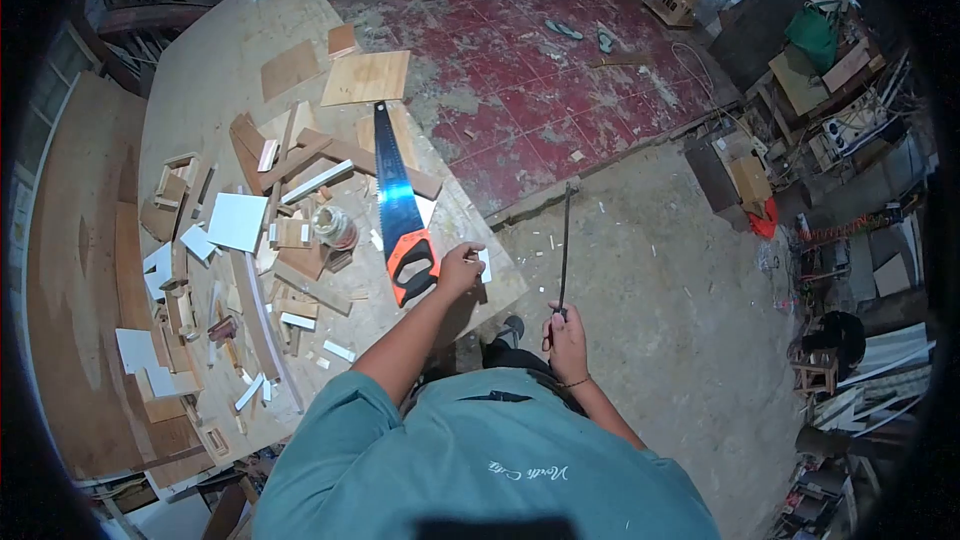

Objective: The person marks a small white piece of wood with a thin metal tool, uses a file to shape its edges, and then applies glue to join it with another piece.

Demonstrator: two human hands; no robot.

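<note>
My left hand [460,268] is at the right edge of the worktable, its fingers closed on a small white piece [485,265]. Beside that hand lies a handsaw [402,210] with an orange and black handle, its blade pointing away from me. In my right hand [567,345], held off the table's right side, is a long thin dark tool [566,250] pointing up and away. It shows edge-on, so I cannot tell its exact kind.
Wood offcuts [325,155], white panels [238,222] and a glass jar [335,228] crowd the worktable [460,315]. Beyond it is a red tiled floor [520,90] with slippers [564,30]. Boxes [745,175] and clutter line the right side.
</note>
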